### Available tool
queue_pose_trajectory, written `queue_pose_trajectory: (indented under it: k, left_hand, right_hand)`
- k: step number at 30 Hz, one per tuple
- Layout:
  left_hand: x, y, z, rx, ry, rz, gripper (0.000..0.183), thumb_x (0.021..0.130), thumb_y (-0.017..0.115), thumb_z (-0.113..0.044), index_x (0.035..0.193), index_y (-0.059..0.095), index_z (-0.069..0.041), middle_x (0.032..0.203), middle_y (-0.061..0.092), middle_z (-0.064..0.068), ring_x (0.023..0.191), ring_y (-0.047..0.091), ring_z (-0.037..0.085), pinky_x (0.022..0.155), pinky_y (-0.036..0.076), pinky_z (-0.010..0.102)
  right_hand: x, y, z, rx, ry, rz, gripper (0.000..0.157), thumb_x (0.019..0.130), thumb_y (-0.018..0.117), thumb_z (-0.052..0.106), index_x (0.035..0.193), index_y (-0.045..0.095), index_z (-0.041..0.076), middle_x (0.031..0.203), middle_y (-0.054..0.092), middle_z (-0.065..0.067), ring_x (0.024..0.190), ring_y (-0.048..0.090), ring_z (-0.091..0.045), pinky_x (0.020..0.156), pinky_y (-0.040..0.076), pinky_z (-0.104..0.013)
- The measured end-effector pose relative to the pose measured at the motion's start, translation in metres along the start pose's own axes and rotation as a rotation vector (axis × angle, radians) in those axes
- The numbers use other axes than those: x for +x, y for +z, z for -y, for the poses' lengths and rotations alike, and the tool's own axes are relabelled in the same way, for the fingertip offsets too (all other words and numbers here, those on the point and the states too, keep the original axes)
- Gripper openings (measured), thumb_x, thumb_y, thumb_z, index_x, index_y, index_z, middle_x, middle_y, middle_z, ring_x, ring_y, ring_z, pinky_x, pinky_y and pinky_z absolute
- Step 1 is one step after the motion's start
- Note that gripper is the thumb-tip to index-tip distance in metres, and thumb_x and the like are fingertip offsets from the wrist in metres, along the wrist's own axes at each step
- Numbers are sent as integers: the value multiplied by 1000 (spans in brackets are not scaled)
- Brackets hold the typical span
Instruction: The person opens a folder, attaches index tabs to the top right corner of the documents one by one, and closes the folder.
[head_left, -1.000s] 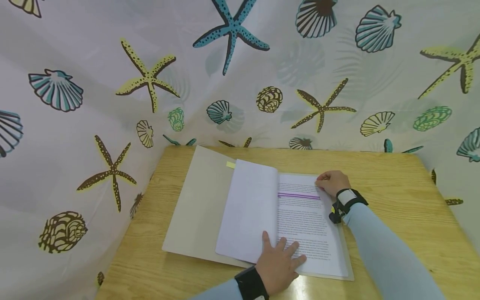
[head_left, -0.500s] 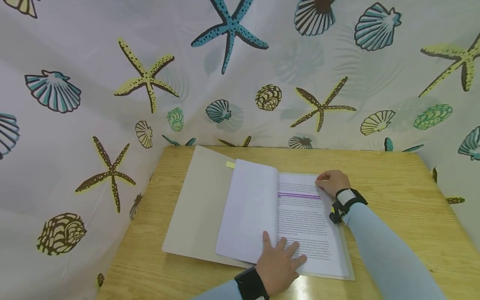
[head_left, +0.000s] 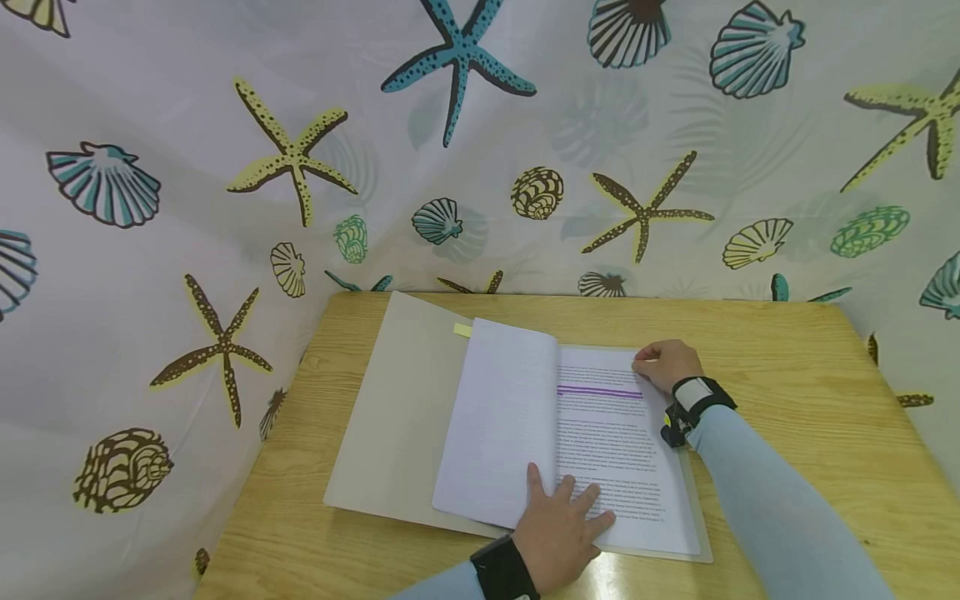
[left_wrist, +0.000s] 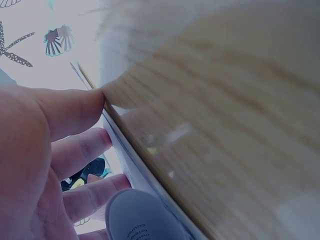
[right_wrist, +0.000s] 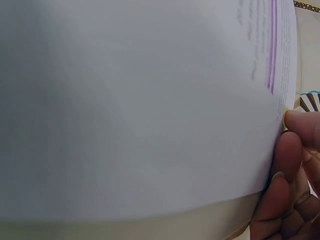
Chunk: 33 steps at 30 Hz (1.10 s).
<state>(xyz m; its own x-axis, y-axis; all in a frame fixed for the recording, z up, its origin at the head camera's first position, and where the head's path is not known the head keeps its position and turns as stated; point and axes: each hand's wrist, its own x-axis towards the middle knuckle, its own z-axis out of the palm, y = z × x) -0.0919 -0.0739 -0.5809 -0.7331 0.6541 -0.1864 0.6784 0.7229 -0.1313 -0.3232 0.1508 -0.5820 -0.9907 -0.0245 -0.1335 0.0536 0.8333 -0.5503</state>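
A cream folder [head_left: 375,450] lies open on the table with a stack of white paper in it. One sheet [head_left: 495,417] is turned over to the left, with a yellow sticky tab [head_left: 462,331] showing at its far edge. The printed page [head_left: 607,450] on the right carries a purple highlighted line. My left hand [head_left: 558,533] rests with spread fingers on the page's near left part. At the page's far right edge, my right hand [head_left: 670,365] pinches a small yellow sticky tab [right_wrist: 286,111] between thumb and finger, right at the paper's edge.
The folder lies on a light wooden table [head_left: 787,375]. A white curtain [head_left: 510,250] printed with starfish and shells hangs behind it and along the sides. Black bands with small cameras sit on both wrists.
Both hands keep their places on the page, and the folder and turned sheet stay put. Only the head view shifts very slightly.
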Motion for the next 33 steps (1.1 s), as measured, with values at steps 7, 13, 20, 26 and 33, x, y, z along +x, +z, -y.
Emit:
queue_pose_trajectory:
  k: [7, 13, 20, 26, 33]
  left_hand:
    - [1, 1, 0, -9, 2, 15, 51, 93, 48, -59, 142, 42, -45, 149, 39, -8, 133, 40, 27, 92, 27, 77]
    - [1, 1, 0, -9, -4, 21, 51, 93, 48, -59, 142, 41, -46, 150, 39, -8, 133, 39, 26, 92, 26, 76]
    - [0, 1, 0, -8, -3, 22, 51, 93, 47, -59, 142, 41, -46, 150, 39, -8, 133, 39, 27, 92, 27, 76]
    - [0, 2, 0, -10, -4, 1, 50, 93, 47, -58, 141, 43, -45, 149, 40, -7, 132, 40, 28, 92, 27, 76]
    - [1, 3, -1, -9, 0, -11, 50, 93, 47, -58, 141, 43, -45, 149, 40, -7, 132, 40, 27, 92, 26, 77]
  right_hand:
    - [-1, 0, 2, -6, 12, 2, 23, 88, 69, 22, 100, 71, 3, 112, 65, -22, 98, 58, -37, 81, 46, -49]
    - [1, 2, 2, -43, -43, -23, 19, 87, 69, 20, 97, 71, 3, 108, 67, -20, 100, 58, -40, 85, 45, -53]
    - [1, 1, 0, -39, -26, -10, 22, 87, 68, 22, 98, 70, 3, 111, 64, -23, 101, 57, -40, 85, 44, -53]
    - [-1, 1, 0, -46, -33, 10, 21, 92, 62, 21, 103, 66, 4, 113, 63, -22, 98, 56, -38, 81, 45, -50]
    - [-1, 2, 3, -82, -27, 9, 19, 93, 61, 24, 101, 63, 7, 113, 62, -21, 90, 55, -35, 73, 44, -44]
